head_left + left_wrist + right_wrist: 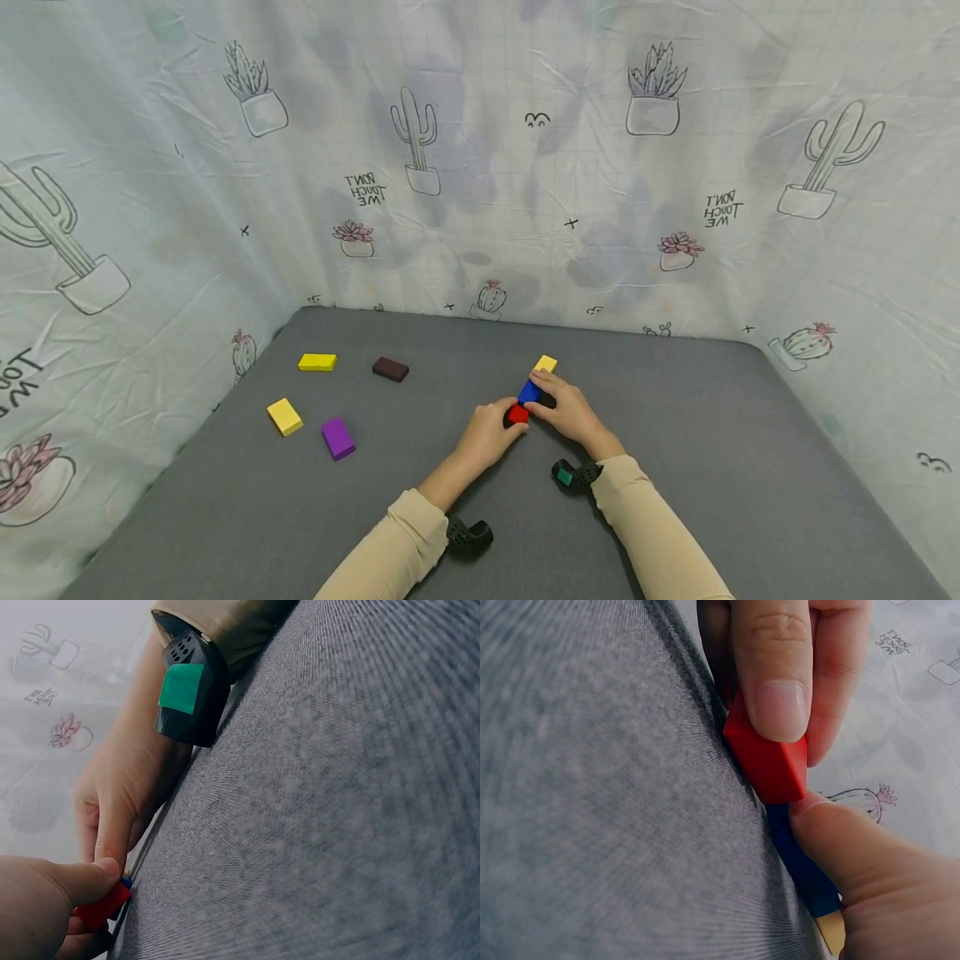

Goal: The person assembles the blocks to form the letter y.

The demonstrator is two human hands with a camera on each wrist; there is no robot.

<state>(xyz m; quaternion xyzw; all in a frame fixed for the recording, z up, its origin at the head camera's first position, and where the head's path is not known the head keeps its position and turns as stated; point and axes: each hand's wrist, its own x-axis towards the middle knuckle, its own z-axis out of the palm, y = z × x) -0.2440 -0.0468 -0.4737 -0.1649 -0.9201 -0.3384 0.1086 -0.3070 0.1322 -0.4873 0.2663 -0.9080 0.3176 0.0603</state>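
Note:
My left hand (pixel 486 435) pinches a red block (pixel 518 414) between thumb and fingers. A blue block (pixel 529 392) lies end to end with it, and my right hand (pixel 570 410) grips this one. At the far end of the row sits a pale yellow block (pixel 546 363), just past the right fingertips. In the right wrist view, the left fingers press on the red block (pixel 769 769) while the right thumb lies against the blue block (pixel 802 862) near where the two meet. The left wrist view shows the red block (pixel 105 904) largely covered by the left hand.
To the left lie a bright yellow block (pixel 317 362), a dark brown block (pixel 391 369), a pale yellow block (pixel 285 417) and a purple block (pixel 338 439). A grey cloth covers the table (pixel 225 517). Cactus-printed curtains (pixel 480 167) stand behind and at both sides.

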